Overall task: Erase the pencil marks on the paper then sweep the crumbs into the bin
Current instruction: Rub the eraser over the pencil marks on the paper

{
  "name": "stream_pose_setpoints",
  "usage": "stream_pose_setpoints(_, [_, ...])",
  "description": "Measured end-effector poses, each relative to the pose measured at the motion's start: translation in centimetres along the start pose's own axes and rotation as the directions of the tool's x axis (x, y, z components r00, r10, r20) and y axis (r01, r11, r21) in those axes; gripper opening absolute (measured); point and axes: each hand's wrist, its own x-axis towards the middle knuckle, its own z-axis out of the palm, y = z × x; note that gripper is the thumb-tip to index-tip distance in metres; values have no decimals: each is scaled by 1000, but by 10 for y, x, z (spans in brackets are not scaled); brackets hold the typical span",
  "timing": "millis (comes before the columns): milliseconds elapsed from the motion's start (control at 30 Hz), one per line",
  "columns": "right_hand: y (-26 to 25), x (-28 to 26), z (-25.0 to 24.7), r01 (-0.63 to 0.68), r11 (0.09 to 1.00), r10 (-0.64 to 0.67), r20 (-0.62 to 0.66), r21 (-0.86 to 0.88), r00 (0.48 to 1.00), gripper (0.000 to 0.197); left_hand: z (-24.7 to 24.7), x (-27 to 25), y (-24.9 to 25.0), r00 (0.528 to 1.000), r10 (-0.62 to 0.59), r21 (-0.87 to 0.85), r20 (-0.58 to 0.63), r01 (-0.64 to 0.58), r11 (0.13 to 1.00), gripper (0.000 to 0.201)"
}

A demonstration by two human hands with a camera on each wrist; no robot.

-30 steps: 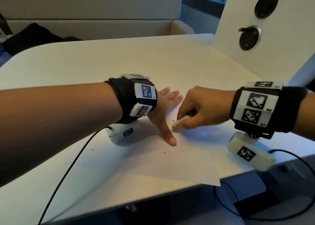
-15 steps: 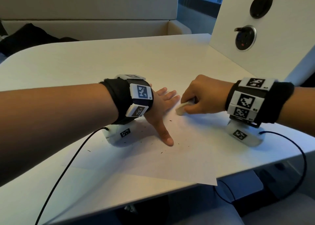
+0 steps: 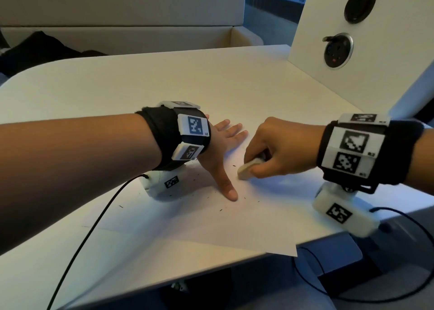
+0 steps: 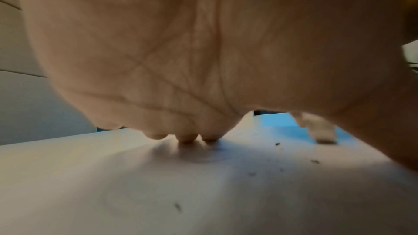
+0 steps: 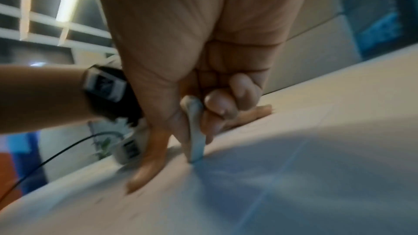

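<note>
A white sheet of paper [image 3: 211, 229] lies on the white table, one corner hanging over the near edge. My left hand [image 3: 223, 145] lies flat on the sheet with fingers spread and the thumb stretched toward me, pressing it down. My right hand [image 3: 277, 149] pinches a white eraser [image 3: 246, 168] between thumb and fingers, its lower edge touching the paper just right of the left thumb. The eraser [image 5: 195, 131] shows edge-on in the right wrist view and, blurred, as eraser [image 4: 321, 131] in the left wrist view. Small dark crumbs [image 3: 220, 209] are scattered on the sheet around the left hand.
The white table [image 3: 164, 79] stretches away behind the hands. A white panel [image 3: 387, 39] with two round sockets stands at the right. A beige bench with a dark bag [image 3: 35, 51] sits beyond the far edge. Black cables [image 3: 94, 227] trail from both wrists.
My right hand has rubbed the eraser away from me and back toward the left thumb. The left hand has stayed pressed flat on the paper.
</note>
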Motion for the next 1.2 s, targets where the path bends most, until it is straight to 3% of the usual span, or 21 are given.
stream_pose_setpoints(100, [18, 6, -10, -111, 993, 109, -68, -33, 992, 41, -2, -3, 3, 1000, 0, 16, -11, 0, 1000, 142])
stream_pose_setpoints(167, [18, 3, -8, -115, 992, 110, -106, -42, 988, 39, -2, -3, 4, 1000, 2, 12, -14, -2, 1000, 142])
stream_pose_setpoints(300, [-1, -5, 1, -31, 999, 31, 16, 25, 999, 37, -2, -2, 1, 1000, -2, 7, 8, 2, 1000, 145])
stream_pose_setpoints(433, [22, 1, -11, -173, 985, 172, -84, -2, 982, 35, -2, -2, 2, 1000, 3, 17, -6, -3, 1000, 143])
stream_pose_setpoints(500, [19, -3, -7, -146, 989, 145, -107, -4, 984, 35, -2, -3, 3, 1000, 0, 10, -7, 0, 1000, 143])
stream_pose_setpoints(600, [-1, -10, 3, -45, 998, 45, -2, 47, 999, 36, -2, -2, 2, 1000, -2, -3, 6, 2, 1000, 145])
stream_pose_setpoints(667, [3, -8, -1, -69, 997, 69, 15, 32, 998, 43, -2, -2, 2, 1000, -3, 4, 8, 3, 1000, 145])
stream_pose_setpoints(767, [19, -6, -10, -160, 987, 158, -80, -9, 984, 43, -3, -2, 3, 1000, -1, 14, 1, 1, 1000, 143])
stream_pose_setpoints(833, [14, -9, -4, -121, 992, 118, -104, -20, 987, 40, -3, -3, 3, 1000, -3, 11, 1, 3, 1000, 144])
stream_pose_setpoints(933, [-3, -15, 5, -41, 999, 41, 5, 35, 999, 38, -2, -3, 1, 1000, -5, 9, 13, 5, 1000, 145])
stream_pose_setpoints(1100, [21, -10, -7, -168, 986, 167, -107, -2, 980, 39, -3, -3, 3, 1000, 0, 10, 1, 0, 1000, 143])
stream_pose_setpoints(1200, [5, -16, 3, -91, 996, 91, -70, 5, 993, 35, -3, -2, 2, 1000, 0, -1, 1, 0, 1000, 144])
